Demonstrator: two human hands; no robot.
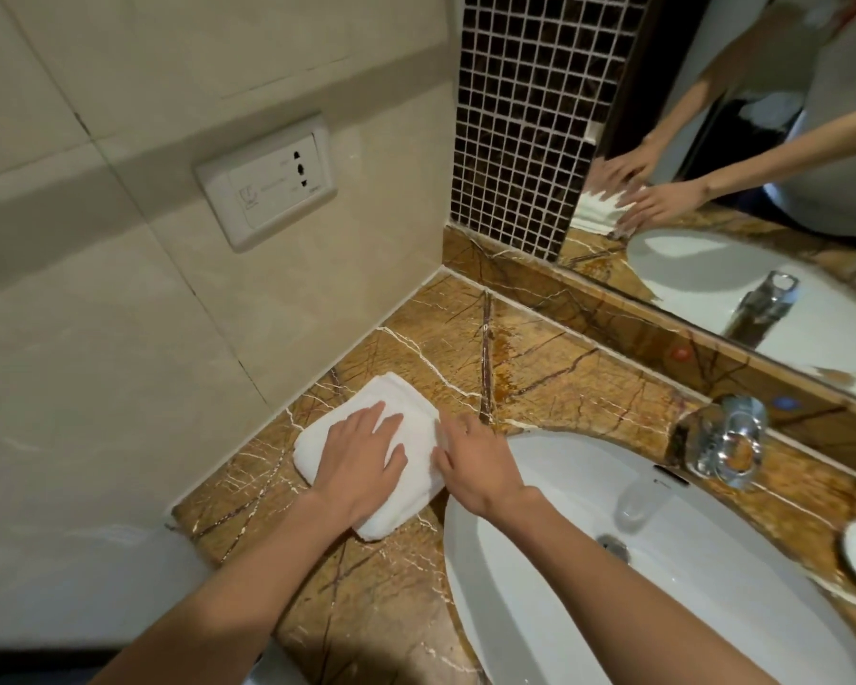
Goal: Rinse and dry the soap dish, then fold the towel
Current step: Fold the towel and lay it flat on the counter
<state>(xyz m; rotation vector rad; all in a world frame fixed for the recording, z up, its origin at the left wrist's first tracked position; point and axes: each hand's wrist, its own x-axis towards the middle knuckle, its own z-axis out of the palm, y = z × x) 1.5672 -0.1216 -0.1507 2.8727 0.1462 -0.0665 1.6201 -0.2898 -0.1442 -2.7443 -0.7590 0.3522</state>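
In front of me a brown veined marble countertop (539, 368) holds a white oval ceramic basin (539, 610) with a metal drain (614, 546) and a chrome tap (722, 440) behind it. On the beige tiled wall (95, 363) sits a white socket plate (265, 187). Dark mosaic tiles (525, 116) border a mirror (762, 165).

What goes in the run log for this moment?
stage: folding | towel: folded, on counter | left hand: flat on towel | right hand: at its edge
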